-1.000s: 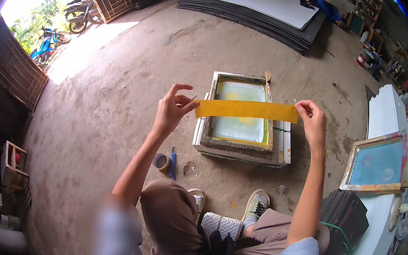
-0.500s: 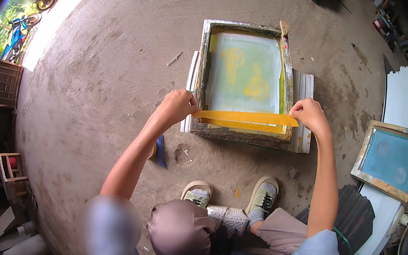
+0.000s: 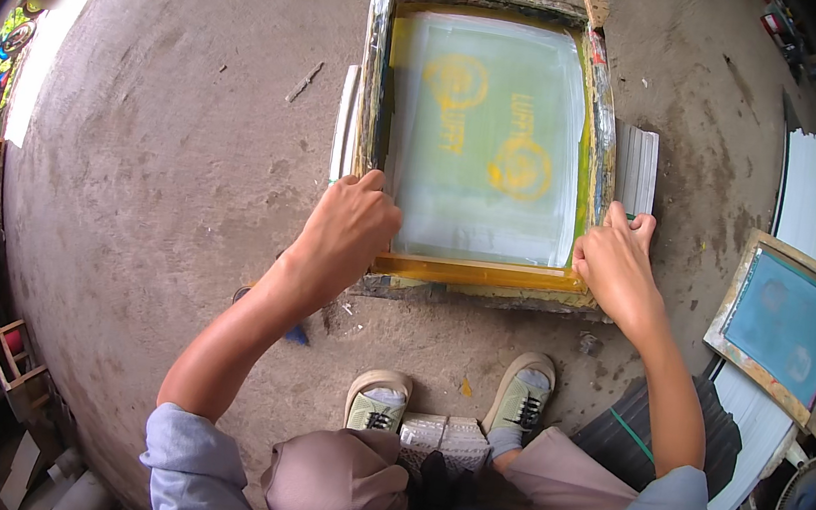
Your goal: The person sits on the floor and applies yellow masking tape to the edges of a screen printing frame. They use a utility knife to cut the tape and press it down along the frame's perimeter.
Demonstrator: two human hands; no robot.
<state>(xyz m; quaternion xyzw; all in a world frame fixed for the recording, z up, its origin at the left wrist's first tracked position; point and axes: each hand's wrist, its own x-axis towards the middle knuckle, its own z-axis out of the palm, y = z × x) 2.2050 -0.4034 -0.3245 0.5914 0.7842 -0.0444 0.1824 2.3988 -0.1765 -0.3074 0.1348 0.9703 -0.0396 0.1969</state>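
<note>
Pressing yellow tape strip [image 3: 476, 273] onto screen frame [image 3: 379, 70], left hand [image 3: 350, 233] and right hand [image 3: 613, 268] grips clamped on its ends

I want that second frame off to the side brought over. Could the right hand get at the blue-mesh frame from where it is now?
Probably yes. The right hand rests on the yellow strip, and only bare floor separates it from the blue-mesh frame.

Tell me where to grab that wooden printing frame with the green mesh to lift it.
Grip the wooden printing frame by its two long side rails, one from each side. It lies flat on a white sheet stack, and the left hand and right hand cover the near corners, pressing yellow tape.
</note>
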